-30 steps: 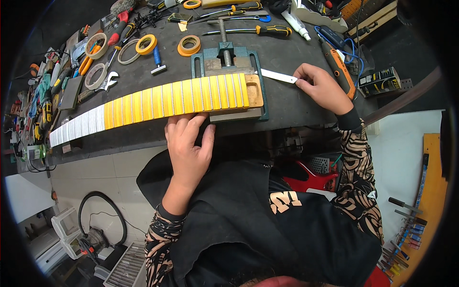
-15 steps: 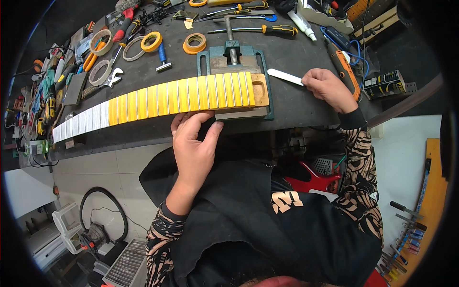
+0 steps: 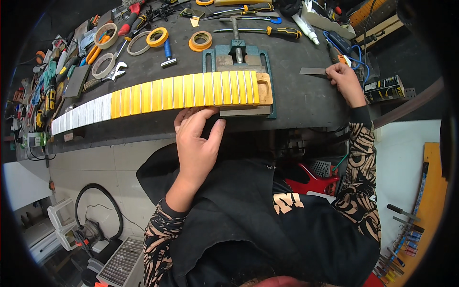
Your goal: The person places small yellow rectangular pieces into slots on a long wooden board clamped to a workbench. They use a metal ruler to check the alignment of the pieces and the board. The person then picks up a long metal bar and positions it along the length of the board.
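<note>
plainly, a strip (image 3: 313, 71) juts leftward from the pinching right grip (image 3: 346, 83), while a fretted neck (image 3: 184, 91) overlaps the spread left grip (image 3: 197, 143).

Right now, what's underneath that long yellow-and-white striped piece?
Beneath its right end, a green vise shows partly; the left hand reaches the near edge, some fingertips hidden. The striped piece covers anything else.

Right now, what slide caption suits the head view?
Right hand holding a flat strip; left hand at the yellow-and-white fretted neck over a vise.
</note>
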### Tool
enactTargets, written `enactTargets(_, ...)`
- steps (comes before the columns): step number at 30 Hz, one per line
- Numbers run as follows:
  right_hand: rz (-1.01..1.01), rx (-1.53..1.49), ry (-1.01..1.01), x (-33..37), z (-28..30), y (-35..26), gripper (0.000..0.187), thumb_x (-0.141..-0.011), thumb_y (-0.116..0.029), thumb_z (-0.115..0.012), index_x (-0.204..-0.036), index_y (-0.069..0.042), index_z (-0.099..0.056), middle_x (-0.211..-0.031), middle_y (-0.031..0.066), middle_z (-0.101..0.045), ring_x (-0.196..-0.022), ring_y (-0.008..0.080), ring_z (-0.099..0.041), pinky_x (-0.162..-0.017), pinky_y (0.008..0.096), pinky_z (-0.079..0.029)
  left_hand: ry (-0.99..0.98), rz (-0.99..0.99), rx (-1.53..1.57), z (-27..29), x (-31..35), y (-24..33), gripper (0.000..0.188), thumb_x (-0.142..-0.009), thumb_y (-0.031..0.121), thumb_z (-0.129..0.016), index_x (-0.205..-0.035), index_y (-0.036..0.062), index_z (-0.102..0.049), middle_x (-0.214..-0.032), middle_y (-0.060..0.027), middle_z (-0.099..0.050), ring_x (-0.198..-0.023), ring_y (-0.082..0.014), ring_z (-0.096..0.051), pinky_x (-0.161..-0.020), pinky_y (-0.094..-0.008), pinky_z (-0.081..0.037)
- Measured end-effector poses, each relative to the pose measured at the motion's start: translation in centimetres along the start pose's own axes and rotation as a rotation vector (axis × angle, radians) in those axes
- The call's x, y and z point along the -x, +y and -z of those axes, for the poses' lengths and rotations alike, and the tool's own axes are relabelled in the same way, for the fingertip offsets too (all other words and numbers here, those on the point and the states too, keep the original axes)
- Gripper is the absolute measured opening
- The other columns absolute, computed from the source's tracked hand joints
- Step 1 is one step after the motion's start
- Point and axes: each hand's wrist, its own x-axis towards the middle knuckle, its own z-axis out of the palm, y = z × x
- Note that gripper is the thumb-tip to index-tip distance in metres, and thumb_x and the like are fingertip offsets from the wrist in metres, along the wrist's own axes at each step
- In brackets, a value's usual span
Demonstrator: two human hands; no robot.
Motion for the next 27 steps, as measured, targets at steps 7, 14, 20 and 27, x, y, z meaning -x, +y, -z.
enactTargets(7,0.036,0.023,0.052,-3.7,-1.5,-0.1,0.027,-0.11,-0.023,-0.083,-0.127,-0.002,-0.08,-0.1,-0.002,-0.075,-0.085,0.0065,-0.065,-0.073,0.0248,-0.049,0.02,-0.064,-0.046,0.0,0.2,-0.2,0.025,-0.099,0.01,-0.088,-0.122,0.0032,-0.082,-0.119,-0.0134,-0.086,-0.126,-0.0347,-0.077,-0.128,-0.0511,-0.042)
enactTargets(14,0.037,0.005,0.015,-4.4,-1.8,-0.1,0.031,-0.11,-0.019,-0.084,-0.133,0.001,-0.08,-0.104,0.0006,-0.078,-0.088,0.0081,-0.068,-0.078,0.0258,-0.052,-0.009,-0.103,-0.081,0.1,0.2,-0.7,0.03,-0.098,0.01,-0.089,-0.127,0.0035,-0.081,-0.119,-0.013,-0.086,-0.129,-0.0343,-0.077,-0.126,-0.0513,-0.043)
enactTargets(20,0.03,0.007,-0.014,-5.6,-0.5,1.2,0.034,-0.109,-0.02,-0.085,-0.137,0.0,-0.078,-0.105,0.001,-0.079,-0.091,0.0075,-0.069,-0.08,0.026,-0.053,-0.023,-0.113,-0.074,0.2,0.4,-1.0,0.032,-0.098,0.011,-0.088,-0.129,0.0038,-0.08,-0.121,-0.0132,-0.086,-0.129,-0.0358,-0.076,-0.126,-0.0516,-0.044)
enactTargets(27,0.538,0.682,0.511,-1.7,-4.2,-5.7,0.04,-0.111,-0.022,-0.081,-0.142,0.001,-0.071,-0.137,0.0242,-0.073,-0.132,0.0468,-0.07,-0.111,0.0523,-0.058,-0.122,-0.128,-0.024,1.8,0.2,-0.6,0.038,-0.1,0.012,-0.087,-0.136,0.0041,-0.079,-0.129,-0.0143,-0.083,-0.137,-0.038,-0.072,-0.127,-0.0536,-0.044)
